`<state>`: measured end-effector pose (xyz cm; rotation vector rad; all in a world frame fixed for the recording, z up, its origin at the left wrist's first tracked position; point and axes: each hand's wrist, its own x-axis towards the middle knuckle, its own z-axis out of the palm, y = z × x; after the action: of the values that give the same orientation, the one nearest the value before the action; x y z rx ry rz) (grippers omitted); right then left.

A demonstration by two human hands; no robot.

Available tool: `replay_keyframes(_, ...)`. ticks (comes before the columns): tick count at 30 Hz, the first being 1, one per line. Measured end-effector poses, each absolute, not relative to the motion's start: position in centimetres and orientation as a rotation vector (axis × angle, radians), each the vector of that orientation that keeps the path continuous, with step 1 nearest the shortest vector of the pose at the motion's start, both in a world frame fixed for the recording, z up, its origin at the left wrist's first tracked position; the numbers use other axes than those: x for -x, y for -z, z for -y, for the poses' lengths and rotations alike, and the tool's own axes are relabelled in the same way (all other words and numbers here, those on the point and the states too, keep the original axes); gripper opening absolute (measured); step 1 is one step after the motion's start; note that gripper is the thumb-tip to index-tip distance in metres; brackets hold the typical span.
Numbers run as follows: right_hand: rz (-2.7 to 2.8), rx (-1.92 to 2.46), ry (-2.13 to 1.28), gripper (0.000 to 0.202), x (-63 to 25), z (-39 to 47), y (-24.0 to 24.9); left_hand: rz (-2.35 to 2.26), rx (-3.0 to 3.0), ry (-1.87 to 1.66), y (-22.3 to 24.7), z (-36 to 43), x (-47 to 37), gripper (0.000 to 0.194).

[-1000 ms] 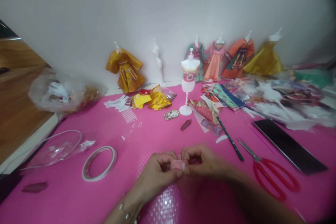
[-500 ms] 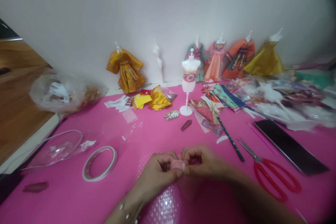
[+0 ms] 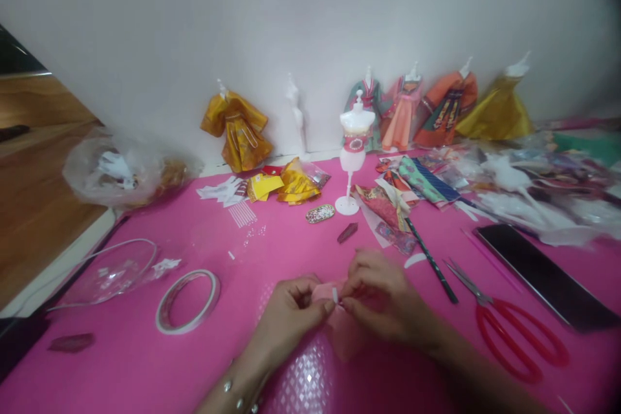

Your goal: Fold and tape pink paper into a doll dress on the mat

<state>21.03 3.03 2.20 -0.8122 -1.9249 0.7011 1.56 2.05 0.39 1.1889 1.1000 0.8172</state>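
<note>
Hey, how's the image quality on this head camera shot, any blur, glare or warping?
Head view: soft, even light, no hard shadows; wide-lens warping bends the table edges and darkens the top right corner; the right-side clutter is smeared; both hands, left and right, and the pink piece they pinch are slightly blurred; small glints sparkle on the embossed mat.

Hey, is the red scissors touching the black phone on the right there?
Apart. The head view shows the scissors lying left of the phone, with a strip of bare pink mat between them.
</note>
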Motion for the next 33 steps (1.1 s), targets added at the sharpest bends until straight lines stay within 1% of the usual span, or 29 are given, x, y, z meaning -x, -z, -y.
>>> replay_keyframes(2, 2.012, 0.786, -0.541, 0.008, -21.0, -3.0, -2.1, -1.098, -1.205, -0.817, -0.3, -2.1, -1.6, 0.023)
replay_keyframes(5, 2.075, 0.785, -0.481, 0.010, -21.0, -3.0, -1.9, -1.100, -1.226, -0.815, -0.4, -2.1, -1.6, 0.025)
replay_keyframes(16, 2.129, 0.784, -0.441, 0.012, -21.0, -3.0, -1.8, -1.152, -1.272, -0.810, -0.2, -2.1, -1.6, 0.024)
replay_keyframes(25, 2.129, 0.804, -0.434, 0.016, -20.8, -3.0, -1.6, -1.219, -1.305, -0.790, -1.7, -1.9, -2.2, 0.023)
replay_keyframes(30, 2.113, 0.810, -0.456, 0.014, -20.7, -3.1, -1.3, -1.210, -1.322, -0.792, -1.1, -1.9, -2.1, 0.018)
replay_keyframes(33, 2.110, 0.811, -0.476, 0.013, -20.8, -3.2, -1.2, -1.209, -1.325, -0.792, -0.7, -1.9, -2.0, 0.020)
